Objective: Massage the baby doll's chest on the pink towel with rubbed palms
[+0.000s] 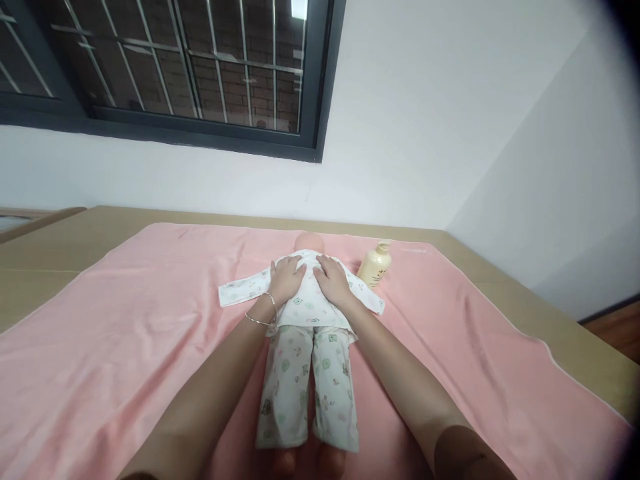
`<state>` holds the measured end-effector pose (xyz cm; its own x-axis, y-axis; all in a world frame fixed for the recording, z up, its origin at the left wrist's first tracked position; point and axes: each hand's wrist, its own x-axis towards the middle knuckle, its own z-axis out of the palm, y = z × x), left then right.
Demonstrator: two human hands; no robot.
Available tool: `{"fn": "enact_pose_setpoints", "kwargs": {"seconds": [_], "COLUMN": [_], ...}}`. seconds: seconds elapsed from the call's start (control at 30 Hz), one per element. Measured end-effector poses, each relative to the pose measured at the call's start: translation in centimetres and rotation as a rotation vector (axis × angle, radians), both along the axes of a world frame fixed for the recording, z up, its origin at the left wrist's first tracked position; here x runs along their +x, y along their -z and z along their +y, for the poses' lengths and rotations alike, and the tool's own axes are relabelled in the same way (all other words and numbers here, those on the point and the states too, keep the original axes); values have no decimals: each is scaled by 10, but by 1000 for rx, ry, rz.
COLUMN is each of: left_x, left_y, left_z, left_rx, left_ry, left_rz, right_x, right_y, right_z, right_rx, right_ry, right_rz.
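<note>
Doll [311,319] lies stretched out at the centre of the frame, its head [309,241] toward the top and its feet [333,460] at the bottom edge. It wears a white patterned shirt [311,303] and matching trousers [285,380], the sleeves spread out to either side. Left hand [287,277] and right hand [334,279] rest palm down on the upper part of the shirt, side by side with a strip of fabric showing between them; their fingers are extended and slightly apart, clamped on nothing. A bracelet [259,323] hangs at the left wrist. Right of centre, a pale yellow bottle [375,265] stands just beside the right-hand sleeve [369,297]. Pink cloth [165,287] lies beneath, spread over a wooden surface [117,230]. A barred window [200,127] fills the upper left.
</note>
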<state>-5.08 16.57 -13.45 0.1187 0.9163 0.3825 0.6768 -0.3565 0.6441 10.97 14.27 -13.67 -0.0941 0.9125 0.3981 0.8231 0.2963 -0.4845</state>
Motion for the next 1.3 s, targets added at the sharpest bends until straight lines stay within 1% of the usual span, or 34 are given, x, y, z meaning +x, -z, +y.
{"fn": "enact_pose_setpoints", "kwargs": {"seconds": [0.1,0.17,0.23,0.27,0.3,0.37,0.43,0.53,0.57,0.67,0.7,0.8,0.93,1.07,1.2,1.3], "left_x": [-3,-6,-7,-7,-7,-6,-6,-6,-6,-6,-6,-5,-5,-5,-6,-7], "left_y": [-5,-10,-15,-18,-20,-25,-31,-38,-39,-41,-41,-40,-41,-44,-45,-44], "left_z": [3,4,3,2,1,-3,-7,-11,-12,-12,-12,-11,-12,-14,-14,-12], "left_rx": [58,89,106,117,133,173,206,209,204,186,181,163,155,156,137,132], "left_ry": [3,-22,-31,-27,-26,-46,-78,-109,-113,-121,-118,-105,-99,-103,-106,-106], "left_rz": [-441,-642,-724,-754,-786,-854,-908,-940,-942,-939,-938,-926,-907,-903,-908,-902], "right_x": [-5,-9,-12,-13,-14,-15,-16,-18,-18,-20,-20,-21,-22,-23,-23,-20], "right_y": [-6,-10,-13,-15,-16,-18,-19,-19,-19,-19,-19,-20,-20,-22,-23,-24], "right_z": [-7,-12,-16,-17,-18,-20,-22,-23,-24,-25,-25,-26,-26,-28,-29,-27], "right_rx": [125,123,52,30,31,78,84,2,-4,44,40,-15,4,-65,-15,-107], "right_ry": [-80,-153,-200,-196,-176,-123,-114,-160,-156,-107,-108,-151,-122,-150,-110,-163], "right_rz": [18,-51,-126,-142,-144,-131,-138,-168,-164,-144,-152,-192,-196,-223,-209,-257]}}
